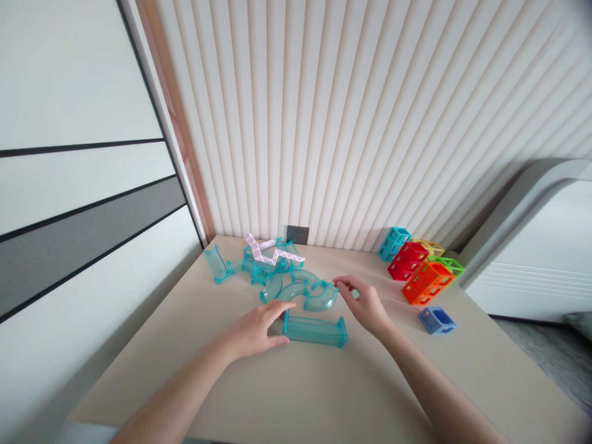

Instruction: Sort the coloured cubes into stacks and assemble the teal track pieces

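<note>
A straight see-through teal tube lies crosswise on the table, nearest to me. My left hand is at its left end, thumb on the near side and fingers on the far side, closed around that end. Behind it are curved teal tube pieces lying together. My right hand is just right of the curved piece, thumb and fingertips drawn together in a pinch. A bit of teal shows inside that hand, but what it holds, if anything, is too small to name.
More teal pieces and a pale pink zigzag strip are heaped at the back. A teal chute piece stands back left. Coloured open-frame blocks stand at the right, a blue block before them. A ribbed wall bounds the table behind.
</note>
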`<state>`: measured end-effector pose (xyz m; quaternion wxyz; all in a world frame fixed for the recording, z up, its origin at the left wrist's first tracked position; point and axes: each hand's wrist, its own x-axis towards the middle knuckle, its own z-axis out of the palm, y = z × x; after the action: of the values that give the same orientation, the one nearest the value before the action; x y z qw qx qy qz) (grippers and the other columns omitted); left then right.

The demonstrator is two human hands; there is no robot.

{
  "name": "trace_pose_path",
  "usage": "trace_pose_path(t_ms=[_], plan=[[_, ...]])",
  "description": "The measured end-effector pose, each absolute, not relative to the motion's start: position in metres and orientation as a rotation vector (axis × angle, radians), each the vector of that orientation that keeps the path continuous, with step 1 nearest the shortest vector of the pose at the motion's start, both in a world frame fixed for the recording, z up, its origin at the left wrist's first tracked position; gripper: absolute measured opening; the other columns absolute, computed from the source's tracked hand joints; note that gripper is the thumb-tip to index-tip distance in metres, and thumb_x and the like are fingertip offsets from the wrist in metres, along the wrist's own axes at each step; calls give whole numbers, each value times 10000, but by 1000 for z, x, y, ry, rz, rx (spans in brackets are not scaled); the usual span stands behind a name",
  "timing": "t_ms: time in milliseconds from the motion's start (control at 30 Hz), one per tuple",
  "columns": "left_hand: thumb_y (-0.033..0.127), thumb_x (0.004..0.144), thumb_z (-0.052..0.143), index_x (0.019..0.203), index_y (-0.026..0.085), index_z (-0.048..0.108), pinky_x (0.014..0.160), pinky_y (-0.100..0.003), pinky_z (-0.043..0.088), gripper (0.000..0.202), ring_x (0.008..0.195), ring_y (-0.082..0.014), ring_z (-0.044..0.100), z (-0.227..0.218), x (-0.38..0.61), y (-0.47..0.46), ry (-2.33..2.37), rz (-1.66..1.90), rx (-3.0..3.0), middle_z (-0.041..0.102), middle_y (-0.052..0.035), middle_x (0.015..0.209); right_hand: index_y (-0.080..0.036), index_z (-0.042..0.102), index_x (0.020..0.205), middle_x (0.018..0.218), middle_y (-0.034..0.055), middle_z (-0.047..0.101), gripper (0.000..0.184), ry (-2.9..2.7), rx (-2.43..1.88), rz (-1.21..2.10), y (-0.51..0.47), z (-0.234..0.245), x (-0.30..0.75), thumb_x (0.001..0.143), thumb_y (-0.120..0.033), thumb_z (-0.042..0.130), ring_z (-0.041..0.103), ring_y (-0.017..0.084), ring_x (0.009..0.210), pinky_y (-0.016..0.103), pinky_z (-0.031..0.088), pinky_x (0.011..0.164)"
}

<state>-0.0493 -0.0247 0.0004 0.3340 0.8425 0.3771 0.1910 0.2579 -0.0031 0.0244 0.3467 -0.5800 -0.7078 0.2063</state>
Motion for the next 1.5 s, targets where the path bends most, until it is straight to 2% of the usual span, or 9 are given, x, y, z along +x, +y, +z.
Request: trace_pose_path(t_ms=[167,333,533,733,900,1000,1200,1333,1500], plan=[[312,817,749,1390,339,483,1019,-382,490,632,1126,-232,641,5,-48,-25,970,484,2205,614,-41,1317,-156,775,859,786,42,757,209,-1940,-1666,656,75,30,220,843,-246,587,678,182,748,238,459,665],[347,818,749,1399,314,484,1031,-400,486,640,1168,-259,626,6,-48,-25,987,442,2225,602,-64,1340,-126,755,697,587,6,668,200,-2024,-1727,714,112,22,193,791,-274,659,637,163,645,224,396,589],[354,826,734,1394,318,499,1048,-426,477,616,1213,-287,608,10,-47,-24,990,445,2230,601,-69,1349,-148,730,664,624,40,680,212,-1991,-1815,711,118,12,184,817,-248,622,654,187,688,238,370,573],[344,830,729,1414,334,483,1042,-424,481,633,1203,-285,612,9,-48,-24,978,445,2240,599,-66,1347,-162,706,767,739,74,719,117,-1766,-1841,644,117,10,194,807,-189,600,690,209,778,242,436,629],[325,819,740,1409,327,491,1037,-410,482,640,1194,-279,617,8,-48,-25,970,459,2245,607,-63,1329,-150,644,945,811,55,716,139,-1543,-1721,732,119,8,207,881,-220,542,689,137,592,212,494,547],[320,821,738,1399,323,500,1039,-410,479,625,1194,-276,618,11,-48,-26,967,458,2239,606,-63,1332,-158,601,982,881,60,710,144,-1437,-1621,776,120,7,212,911,-262,531,682,118,564,215,536,533],[318,824,735,1393,320,509,1044,-414,476,612,1195,-277,618,13,-47,-26,972,465,2223,606,-65,1335,-189,527,954,787,0,655,76,-1333,-1465,888,113,4,212,905,-247,529,697,128,561,245,596,551],[325,821,736,1394,333,503,1047,-415,473,619,1200,-275,613,13,-47,-26,976,466,2213,607,-58,1335,-194,513,1055,828,1,640,147,-1274,-1392,959,107,-2,208,928,-267,498,727,146,570,263,624,533],[328,823,737,1412,358,482,1043,-416,474,642,1194,-270,614,9,-47,-25,968,477,2214,605,-52,1342,-153,564,1175,773,29,660,304,-1263,-1307,964,102,-1,208,936,-337,520,758,196,653,333,657,654]])
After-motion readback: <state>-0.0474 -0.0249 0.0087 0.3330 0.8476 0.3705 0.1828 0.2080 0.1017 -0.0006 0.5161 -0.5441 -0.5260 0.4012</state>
